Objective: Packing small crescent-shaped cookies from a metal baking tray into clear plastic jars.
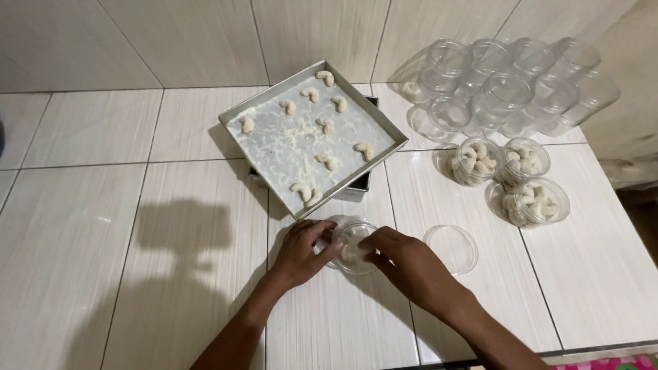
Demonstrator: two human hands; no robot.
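I see my left hand (299, 251) and my right hand (404, 264) meeting over a small clear round plastic jar (352, 247) that stands on the white tiled floor (137, 274), just below the near corner of the tray. The left hand's grip is curled around the jar's left wall, fingers touching the rim. The right hand comes in from the other side, its fingertips (364, 241) pinched together at the jar's mouth; whether they grasp anything small I cannot tell. So the left is grasping the jar, and the right is bunched at its opening.

Just right of the right hand, a clear round plastic lid (451, 248) lies flat on the floor, apart from the jar.

Above the hands sits a square grey metal baking tray (236, 116), turned like a diamond and resting on a second dark tray (363, 186) beneath it. Pale crescent-shaped cookies (329, 126) lie scattered over its powdery surface, with two close to the near corner.

To the right, three clear plastic jars filled with cookies (524, 181) lie grouped together on the floor. Behind them, against the tiled wall (171, 41), is a stack of empty clear plastic jars (507, 85) lying on their sides, mouths facing me.

Shadows of my head and arms fall on the floor to the left.
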